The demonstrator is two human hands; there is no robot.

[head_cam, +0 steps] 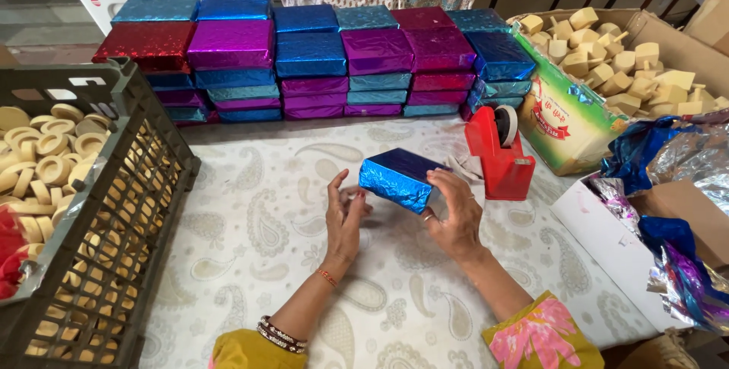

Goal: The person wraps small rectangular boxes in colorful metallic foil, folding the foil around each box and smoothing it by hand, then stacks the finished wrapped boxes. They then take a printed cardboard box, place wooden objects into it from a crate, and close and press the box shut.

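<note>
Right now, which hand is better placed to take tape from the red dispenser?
Probably the right hand: it lies just beside the red tape dispenser. The left hand is at the blue-wrapped box's far end.

Foil-wrapped boxes (319, 58) stood stacked at the far side. A crate (114, 209) of rings (45, 149) sat left; a red tape dispenser (501, 156), a carton (562, 118) of blocks (623, 65) and loose foil (676, 209) lay right.
</note>
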